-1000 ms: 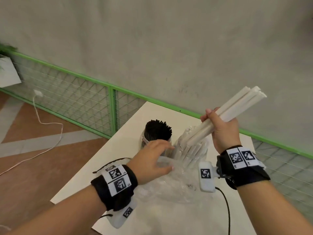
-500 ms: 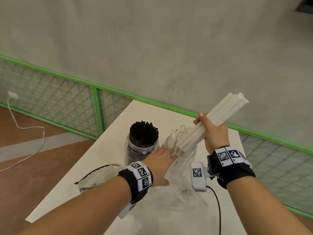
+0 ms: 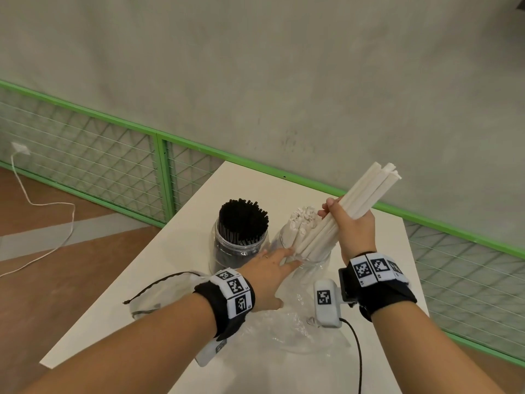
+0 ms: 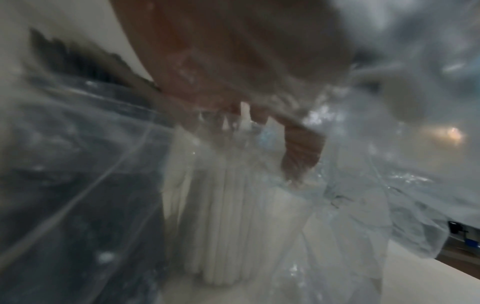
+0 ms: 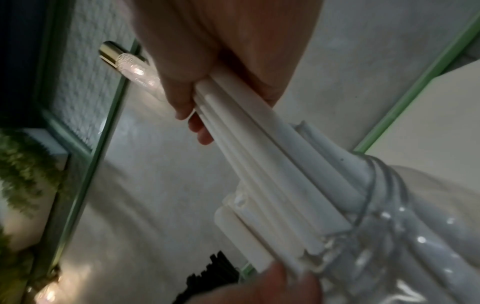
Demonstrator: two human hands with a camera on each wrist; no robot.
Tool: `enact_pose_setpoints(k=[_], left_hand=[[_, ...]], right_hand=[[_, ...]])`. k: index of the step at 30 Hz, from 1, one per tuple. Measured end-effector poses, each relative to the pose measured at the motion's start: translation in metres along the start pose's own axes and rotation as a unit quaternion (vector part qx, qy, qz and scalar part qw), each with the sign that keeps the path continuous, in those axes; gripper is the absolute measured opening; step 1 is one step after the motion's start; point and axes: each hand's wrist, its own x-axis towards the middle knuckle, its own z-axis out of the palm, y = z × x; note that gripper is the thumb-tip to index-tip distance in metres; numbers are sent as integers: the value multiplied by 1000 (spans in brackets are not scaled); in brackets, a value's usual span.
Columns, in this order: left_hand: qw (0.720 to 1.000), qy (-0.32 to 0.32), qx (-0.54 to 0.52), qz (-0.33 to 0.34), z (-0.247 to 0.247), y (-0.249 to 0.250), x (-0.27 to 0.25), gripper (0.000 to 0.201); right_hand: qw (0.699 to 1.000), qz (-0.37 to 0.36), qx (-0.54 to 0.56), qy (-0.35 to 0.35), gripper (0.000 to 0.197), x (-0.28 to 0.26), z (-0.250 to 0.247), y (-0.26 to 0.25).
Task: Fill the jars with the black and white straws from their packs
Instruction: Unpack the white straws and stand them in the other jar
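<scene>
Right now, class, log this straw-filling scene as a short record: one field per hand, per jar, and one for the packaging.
right hand: grips a slanted bundle of white straws, lower ends in the right jar's mouth
left hand: fingers straight, touching the right jar's straws
left jar: packed with black straws
right jar: holds white straws
packaging: clear plastic wrap crumpled on the white table

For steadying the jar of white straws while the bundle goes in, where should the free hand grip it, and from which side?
Probably the jar's clear wall below the rim, from the near left, where the left hand already touches it with straight fingers. The mouth is crowded with white straws; the right hand's slanted bundle enters from the right, and the black-straw jar stands close on the left.
</scene>
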Motion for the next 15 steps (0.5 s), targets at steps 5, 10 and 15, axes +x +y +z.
enact_pose_setpoints(k=[5, 10, 15], left_hand=[[1000, -5, -26, -1, -1, -1, 3, 88], [999, 0, -51, -1, -2, -2, 3, 87], [998, 3, -60, -1, -4, -2, 1, 87]], right_hand=[[995, -39, -79, -42, 10, -9, -1, 2], [994, -2, -77, -77, 12, -8, 1, 9], [991, -1, -95, -91, 22, -5, 6, 8]])
